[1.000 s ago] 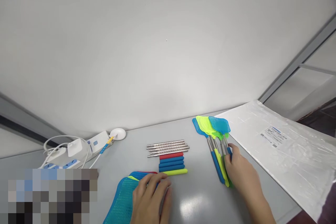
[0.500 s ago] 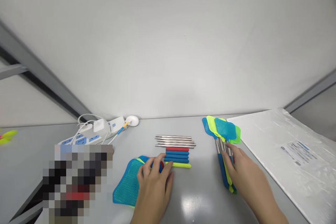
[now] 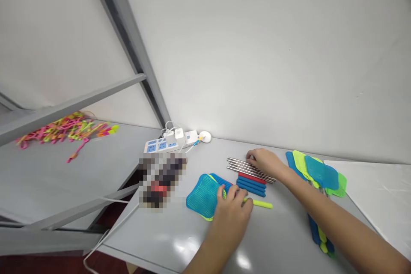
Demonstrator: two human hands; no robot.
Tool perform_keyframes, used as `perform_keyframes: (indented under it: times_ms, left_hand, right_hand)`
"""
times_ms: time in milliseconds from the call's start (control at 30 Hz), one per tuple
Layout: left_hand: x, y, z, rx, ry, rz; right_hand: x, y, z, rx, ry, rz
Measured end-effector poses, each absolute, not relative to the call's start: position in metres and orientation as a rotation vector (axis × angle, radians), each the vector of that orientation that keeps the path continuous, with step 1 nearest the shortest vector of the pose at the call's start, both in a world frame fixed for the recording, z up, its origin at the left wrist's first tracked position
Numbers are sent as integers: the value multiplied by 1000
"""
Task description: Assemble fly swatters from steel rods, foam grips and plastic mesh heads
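- Grey tabletop [image 3: 150, 233] meets a white wall [image 3: 231, 72].
- Blue mesh heads [image 3: 203, 197] lie left, reaching the left hand [image 3: 233, 209], its fingers spread and half bent; whether it grips anything, I cannot tell.
- Steel rods [image 3: 244, 168] lie beyond it, long axis left to right, right ends slanting toward the person; the right hand [image 3: 266, 163] is closest, fingers curled at their far edge, any grasp hidden.
- Swatters [image 3: 321, 173] lie farther right.

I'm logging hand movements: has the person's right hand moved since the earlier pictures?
Yes. Judged against the white power strip, the right hand has moved left, toward it, from the assembled flyswatters to the metal rods.
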State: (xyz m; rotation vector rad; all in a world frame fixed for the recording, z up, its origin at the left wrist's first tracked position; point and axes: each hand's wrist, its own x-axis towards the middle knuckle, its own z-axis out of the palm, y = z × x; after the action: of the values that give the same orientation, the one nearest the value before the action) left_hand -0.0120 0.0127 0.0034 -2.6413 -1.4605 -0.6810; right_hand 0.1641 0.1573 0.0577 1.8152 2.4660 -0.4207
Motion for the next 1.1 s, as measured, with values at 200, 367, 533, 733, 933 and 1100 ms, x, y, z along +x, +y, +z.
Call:
perform_keyframes:
  times_ms: [200, 367, 533, 733, 933, 1100]
  left_hand:
    - [-16, 9, 0, -2722, -1340, -723]
    - [-19, -3, 16, -2845, -1217, -1135]
    - [-22, -13, 22, -2761, -1086, -1880]
    - [-16, -21, 14, -2756, -980, -2035]
    - [-10, -20, 8, -2885, -789, -1821]
    - [-14, -17, 11, -2832, -784, -1690]
  right_hand:
    - [161, 164, 58, 1783, 2482, -518]
    - [156, 162, 62, 1779, 2515, -551]
    - [150, 161, 64, 1777, 2508, -547]
    - [142, 159, 64, 1796, 2534, -556]
    - [133, 158, 63, 1726, 2586, -580]
    - [139, 164, 63, 1661, 2586, -562]
